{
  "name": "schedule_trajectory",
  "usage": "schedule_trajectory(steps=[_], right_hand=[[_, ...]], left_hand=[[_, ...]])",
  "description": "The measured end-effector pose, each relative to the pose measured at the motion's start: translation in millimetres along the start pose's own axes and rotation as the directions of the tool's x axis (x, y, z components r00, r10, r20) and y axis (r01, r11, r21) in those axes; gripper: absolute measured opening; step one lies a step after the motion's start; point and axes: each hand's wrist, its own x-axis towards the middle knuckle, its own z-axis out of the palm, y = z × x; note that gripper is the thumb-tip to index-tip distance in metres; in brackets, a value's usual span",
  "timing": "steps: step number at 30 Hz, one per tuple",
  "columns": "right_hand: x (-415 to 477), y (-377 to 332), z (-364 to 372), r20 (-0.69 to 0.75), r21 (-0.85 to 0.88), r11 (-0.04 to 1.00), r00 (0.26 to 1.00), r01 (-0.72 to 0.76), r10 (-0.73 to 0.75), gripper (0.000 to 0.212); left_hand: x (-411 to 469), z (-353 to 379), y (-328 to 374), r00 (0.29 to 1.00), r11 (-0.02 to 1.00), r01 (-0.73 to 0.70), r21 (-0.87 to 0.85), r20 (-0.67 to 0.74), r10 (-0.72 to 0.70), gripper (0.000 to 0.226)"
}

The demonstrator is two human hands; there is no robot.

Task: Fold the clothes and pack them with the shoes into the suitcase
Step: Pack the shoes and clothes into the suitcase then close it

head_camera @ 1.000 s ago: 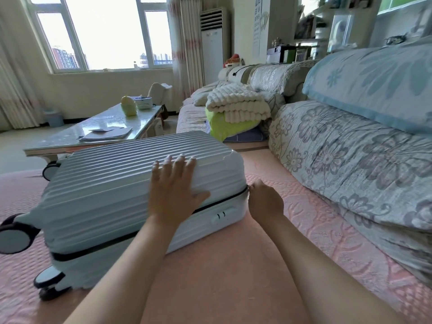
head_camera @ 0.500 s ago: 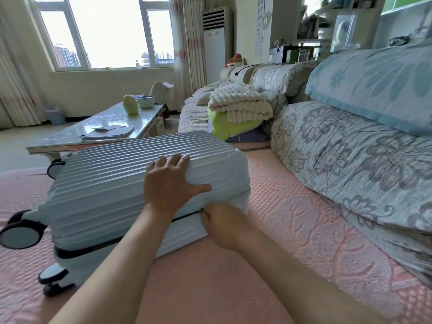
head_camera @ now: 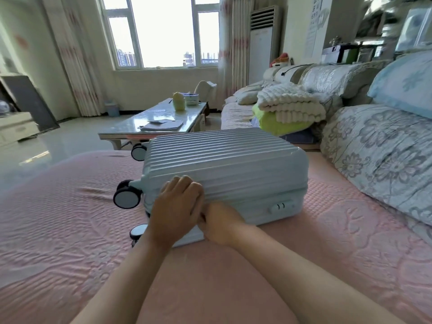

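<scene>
A pale blue ribbed suitcase (head_camera: 224,160) lies closed on its side on the pink quilted cover (head_camera: 70,218), wheels (head_camera: 127,198) to the left. My left hand (head_camera: 177,206) holds the lid's near left edge, fingers curled over it. Right beside it, touching it, my right hand (head_camera: 222,224) pinches at the zipper seam on the front; the pull itself is hidden behind the fingers. The lock (head_camera: 280,205) sits further right on the front. No clothes or shoes are visible outside the case.
Flowered cushions (head_camera: 374,155) line the right side. A stack of folded blankets (head_camera: 289,106) lies behind the suitcase. A glass coffee table (head_camera: 131,127) with papers and a yellow item stands just beyond the cover's far edge.
My right hand has travelled left along the seam from the suitcase's right corner to the near left part. My left hand slid left too, and its fingers have curled.
</scene>
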Motion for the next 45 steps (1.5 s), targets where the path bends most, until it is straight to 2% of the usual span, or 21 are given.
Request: schedule_trajectory(steps=[2,4,6,8,10,13,15,16,17,18,21,23,27,30,33,35,37,39,42,43,45], right_hand=[[4.1,-18.0,9.7,0.022,-0.006,1.000,1.000,-0.007,0.007,0.023],[6.5,-22.6,10.8,0.012,0.037,0.999,0.999,-0.038,0.038,0.032],[5.5,-18.8,10.7,0.018,0.113,0.992,0.998,-0.063,0.061,0.040],[2.1,-18.3,13.3,0.004,0.142,0.989,0.999,-0.046,0.046,0.039],[0.8,-19.7,17.4,-0.057,0.063,0.998,0.998,0.007,-0.003,0.038],[0.1,-17.7,16.8,-0.048,0.006,0.997,0.996,0.071,-0.071,0.020],[-0.3,-13.6,11.3,-0.023,0.068,0.991,0.993,0.119,-0.117,0.033],[0.1,-11.4,8.7,-0.045,0.109,0.985,0.991,0.131,-0.127,0.038],[1.4,-9.4,6.1,-0.097,0.129,0.984,0.989,0.125,-0.113,0.038],[2.2,-8.3,2.3,-0.171,0.124,0.987,0.982,0.107,-0.085,0.034],[3.9,1.1,-6.5,-0.431,0.042,0.998,0.902,0.049,-0.027,0.024],[1.6,8.7,-6.2,-0.542,-0.017,0.997,0.837,0.077,-0.074,0.020],[1.7,17.1,11.7,-0.465,-0.192,0.971,0.859,0.139,-0.215,0.013],[5.6,18.3,23.9,-0.466,-0.211,0.964,0.850,0.161,-0.244,0.012],[9.4,17.3,29.4,-0.489,-0.233,0.955,0.826,0.185,-0.280,0.005],[11.4,16.8,31.0,-0.501,-0.236,0.952,0.815,0.195,-0.291,0.004],[14.1,16.8,32.5,-0.508,-0.230,0.951,0.809,0.204,-0.296,0.007],[15.4,17.4,35.0,-0.502,-0.206,0.953,0.812,0.221,-0.296,0.007],[14.8,18.3,35.5,-0.492,-0.184,0.954,0.818,0.235,-0.296,0.004],[14.8,18.9,34.2,-0.491,-0.195,0.950,0.814,0.244,-0.310,0.003],[14.6,17.9,30.9,-0.506,-0.219,0.937,0.790,0.270,-0.346,0.005]], left_hand=[[-20.4,-11.7,-2.3,0.992,0.993,0.115,0.011,0.042,-0.115,0.008],[-35.5,-20.7,-8.6,0.938,0.943,0.332,0.028,0.093,-0.333,0.023],[-49.6,-25.0,-18.0,0.834,0.854,0.517,0.060,0.189,-0.519,0.031],[-58.8,-29.2,-22.0,0.667,0.703,0.710,-0.040,0.360,-0.652,0.033],[-57.3,-33.2,-17.0,0.519,0.480,0.850,-0.215,0.494,-0.698,0.032],[-48.1,-31.4,-6.4,0.407,0.244,0.908,-0.341,0.575,-0.710,0.029],[-43.4,-27.1,-2.4,0.339,0.122,0.921,-0.369,0.612,-0.715,0.028],[-42.7,-24.4,-0.9,0.321,0.096,0.924,-0.370,0.615,-0.720,0.027],[-42.5,-21.9,1.0,0.316,0.101,0.926,-0.364,0.601,-0.734,0.028],[-42.3,-20.2,3.0,0.330,0.156,0.929,-0.335,0.564,-0.757,0.030],[-43.6,-15.0,8.1,0.464,0.458,0.883,-0.105,0.343,-0.817,0.039],[-45.5,-12.9,7.4,0.542,0.550,0.834,-0.033,0.233,-0.807,0.040],[-52.8,-1.1,6.6,0.703,0.733,0.676,0.077,0.229,-0.673,0.037],[-54.6,1.9,11.1,0.723,0.748,0.661,0.055,0.222,-0.655,0.036],[-47.6,-2.0,13.5,0.740,0.759,0.617,0.209,0.173,-0.650,0.045],[-40.7,-7.4,10.8,0.697,0.732,0.571,0.370,0.252,-0.671,0.051],[-34.0,-12.5,9.0,0.631,0.704,0.560,0.437,0.326,-0.704,0.054],[-34.4,-13.2,6.2,0.566,0.671,0.624,0.401,0.359,-0.742,0.055],[-41.5,-11.8,3.1,0.475,0.559,0.805,0.200,0.346,-0.809,0.050],[-42.4,-13.2,3.7,0.465,0.527,0.840,0.128,0.329,-0.822,0.045],[-41.6,-16.8,6.8,0.491,0.514,0.857,0.018,0.273,-0.828,0.034]])
